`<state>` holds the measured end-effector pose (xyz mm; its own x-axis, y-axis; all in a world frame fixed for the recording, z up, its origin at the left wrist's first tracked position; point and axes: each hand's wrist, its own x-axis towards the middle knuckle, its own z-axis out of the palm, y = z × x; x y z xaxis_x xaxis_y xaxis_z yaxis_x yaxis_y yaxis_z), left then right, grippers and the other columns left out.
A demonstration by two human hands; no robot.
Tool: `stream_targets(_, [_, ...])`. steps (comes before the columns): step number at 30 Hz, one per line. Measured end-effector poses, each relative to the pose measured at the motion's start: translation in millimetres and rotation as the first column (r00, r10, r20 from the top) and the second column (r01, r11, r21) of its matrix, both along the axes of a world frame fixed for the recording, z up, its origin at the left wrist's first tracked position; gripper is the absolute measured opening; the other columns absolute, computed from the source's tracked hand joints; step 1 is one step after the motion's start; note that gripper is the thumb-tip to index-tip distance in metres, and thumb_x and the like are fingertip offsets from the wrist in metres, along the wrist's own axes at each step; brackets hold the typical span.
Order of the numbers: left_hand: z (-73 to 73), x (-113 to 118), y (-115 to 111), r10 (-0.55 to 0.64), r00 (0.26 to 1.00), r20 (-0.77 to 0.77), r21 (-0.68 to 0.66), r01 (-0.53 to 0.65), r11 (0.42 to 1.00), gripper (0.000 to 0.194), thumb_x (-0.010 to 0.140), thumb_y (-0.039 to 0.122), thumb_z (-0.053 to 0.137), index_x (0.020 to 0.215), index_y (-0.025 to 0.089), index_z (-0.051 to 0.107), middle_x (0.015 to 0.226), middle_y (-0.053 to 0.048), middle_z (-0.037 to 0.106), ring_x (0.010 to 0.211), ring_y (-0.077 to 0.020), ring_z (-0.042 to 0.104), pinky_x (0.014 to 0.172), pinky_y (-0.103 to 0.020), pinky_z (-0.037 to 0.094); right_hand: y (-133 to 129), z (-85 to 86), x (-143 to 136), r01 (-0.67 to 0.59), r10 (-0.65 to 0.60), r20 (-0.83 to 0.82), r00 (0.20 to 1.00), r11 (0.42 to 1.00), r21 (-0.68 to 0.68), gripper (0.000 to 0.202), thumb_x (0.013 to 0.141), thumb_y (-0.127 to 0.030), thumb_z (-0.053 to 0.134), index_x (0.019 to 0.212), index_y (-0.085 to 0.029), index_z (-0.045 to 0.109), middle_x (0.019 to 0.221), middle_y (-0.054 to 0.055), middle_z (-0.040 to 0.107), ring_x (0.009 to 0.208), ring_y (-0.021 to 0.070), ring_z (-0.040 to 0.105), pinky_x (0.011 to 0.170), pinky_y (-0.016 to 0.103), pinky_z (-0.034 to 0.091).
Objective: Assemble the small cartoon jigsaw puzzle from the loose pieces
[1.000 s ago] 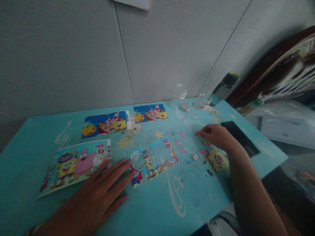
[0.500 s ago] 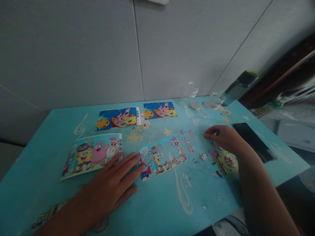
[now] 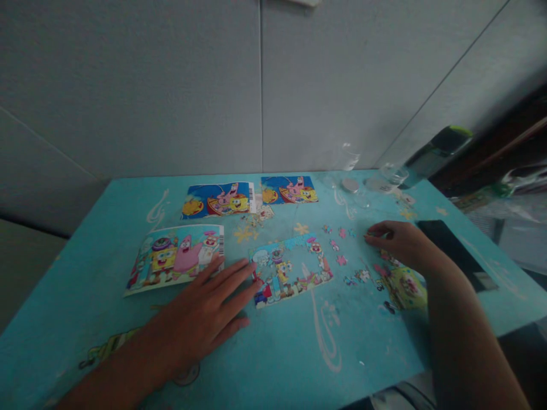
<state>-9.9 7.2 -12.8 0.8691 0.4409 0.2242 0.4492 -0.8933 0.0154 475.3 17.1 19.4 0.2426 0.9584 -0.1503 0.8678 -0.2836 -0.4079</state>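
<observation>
A partly assembled jigsaw puzzle (image 3: 270, 285) with a gap in its middle lies on the light blue table. My left hand (image 3: 209, 307) rests palm down with its fingers spread, the fingertips touching the puzzle's left edge. To the right of the puzzle, several loose jigsaw pieces (image 3: 341, 260) are scattered. My right hand (image 3: 395, 239) is beyond them, thumb and forefinger pinched together; whatever is between the fingertips is too small to make out. A printed picture sheet (image 3: 187, 259) of cartoon figures lies behind my left hand, which covers its lower right corner.
Two blue cartoon pictures, a left one (image 3: 217, 199) and a right one (image 3: 289, 190), lie near the wall. At the back right are a clear cup (image 3: 349, 156), a round lid (image 3: 350, 185) and a dark bottle (image 3: 438, 154). A black phone-like slab (image 3: 455, 250) lies beyond my right wrist.
The camera view has turned a little left, so everything appears farther right. Both hands keep nearly the same places and poses over the table.
</observation>
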Motion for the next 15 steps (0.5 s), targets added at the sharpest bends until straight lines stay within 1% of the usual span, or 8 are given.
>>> stream_targets(3, [1.1,1,1,-0.006,1.0,0.024,0.006,0.006,1.0,0.043,0.11,0.036,0.048,0.151,0.023,0.053,0.157,-0.01,0.051,0.15,-0.0245,0.042,0.132,-0.049,0.011,1,-0.4,1,-0.008,0.008,0.002,1.0,0.999,-0.036,0.031,0.084,-0.048,0.074,0.096,-0.02,0.078,0.087,0.009,0.077,0.07,0.0223,0.069,0.063,0.035,0.052])
stream_targets(6, [1.3,1,2,-0.011,1.0,0.024,0.012,0.011,1.0,0.043,0.11,0.036,0.049,0.15,0.022,0.054,0.157,-0.011,0.051,0.15,-0.0246,0.041,0.132,-0.048,0.01,1,1.8,-1,0.0,0.001,0.025,1.0,0.999,-0.037,0.029,0.083,-0.047,0.074,0.096,-0.02,0.077,0.083,0.008,0.076,0.068,0.0216,0.068,0.064,0.035,0.051])
stream_targets(11, [-0.7,-1,2,-0.008,1.0,0.026,0.015,0.007,1.0,0.043,0.11,0.038,0.048,0.15,0.025,0.054,0.158,-0.009,0.051,0.148,-0.0235,0.044,0.132,-0.047,0.01,1,3.2,-7,-0.025,0.025,0.019,1.0,0.999,0.039,0.025,0.083,-0.044,0.073,0.091,-0.021,0.074,0.082,0.006,0.075,0.072,0.0218,0.068,0.066,0.034,0.051])
stream_targets(15, [-1.3,0,1,-0.009,1.0,0.026,0.019,0.008,1.0,0.043,0.11,0.037,0.049,0.15,0.024,0.053,0.157,-0.008,0.052,0.148,-0.0232,0.044,0.132,-0.047,0.01,3,6.8,-15,-0.088,0.095,-0.064,0.993,0.992,0.095,0.024,0.086,-0.045,0.072,0.092,-0.021,0.072,0.085,0.006,0.075,0.073,0.0214,0.067,0.064,0.033,0.05])
